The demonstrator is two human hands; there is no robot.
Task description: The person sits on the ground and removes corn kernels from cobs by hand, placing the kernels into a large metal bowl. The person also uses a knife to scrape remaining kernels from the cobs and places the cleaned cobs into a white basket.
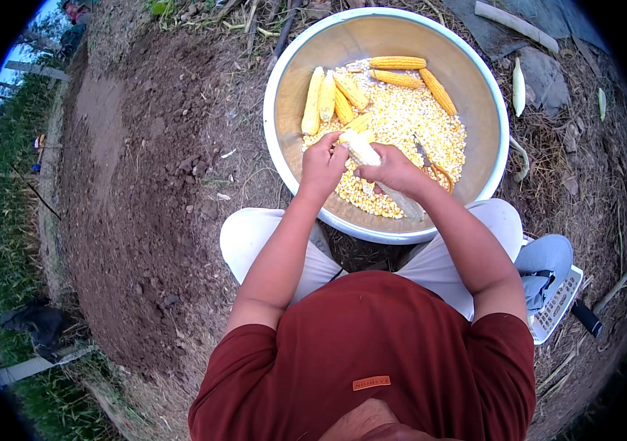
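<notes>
A mostly stripped corn cob (362, 150) is held between my two hands over a wide metal basin (481, 160). My left hand (323, 164) pinches its far end, where some yellow kernels show. My right hand (396, 170) is wrapped around the near part. Loose corn kernels (401, 118) cover the basin's bottom. Below my right hand shows a pale bare cob (404, 203), partly hidden by the wrist. Scissors with orange handles (444, 175) lie on the kernels by my right wrist, partly covered.
Several unshelled ears of corn (313, 102) lie at the basin's far left, more ears (398, 63) at the far right. To the right are a pale ear (518, 88) on the ground and a white plastic basket (559, 306). Bare soil (142, 165) stretches left.
</notes>
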